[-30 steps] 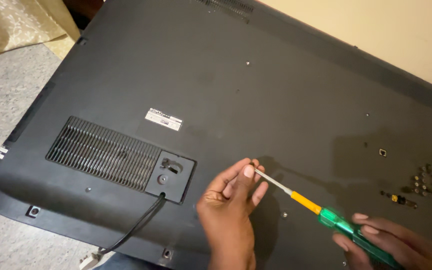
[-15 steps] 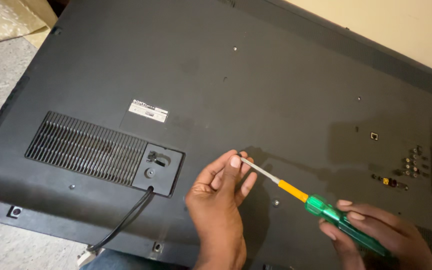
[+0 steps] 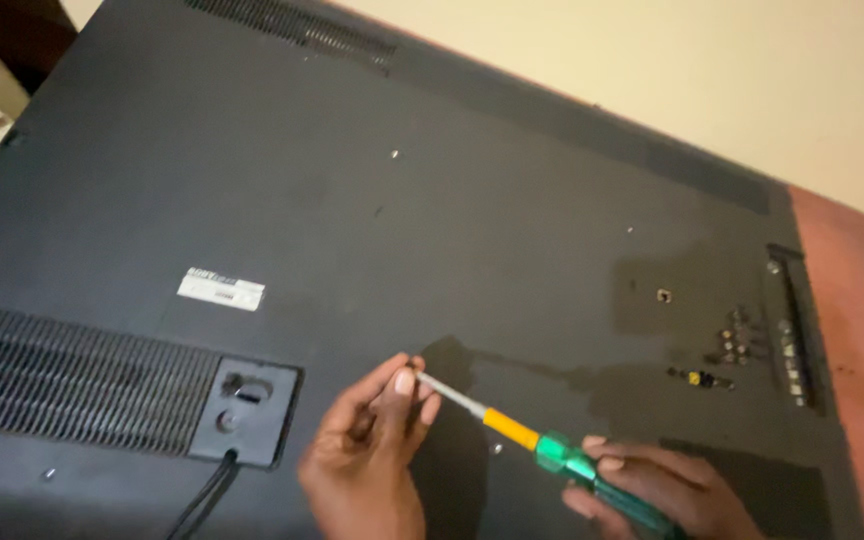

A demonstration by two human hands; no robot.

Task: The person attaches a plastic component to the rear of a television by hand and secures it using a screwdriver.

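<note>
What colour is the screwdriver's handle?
Green, with an orange collar, on the screwdriver in the head view.

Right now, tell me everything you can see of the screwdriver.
The screwdriver has a translucent green handle, an orange-yellow collar and a thin silvery shaft. It lies slanted low over the television's dark back panel, tip up-left. The right hand grips the handle; the left hand pinches the shaft's tip, hiding it.

Your view has swung up and right: the television back panel [image 3: 432, 230] now fills more of it, and its white label [image 3: 220, 289] sits farther left.
</note>
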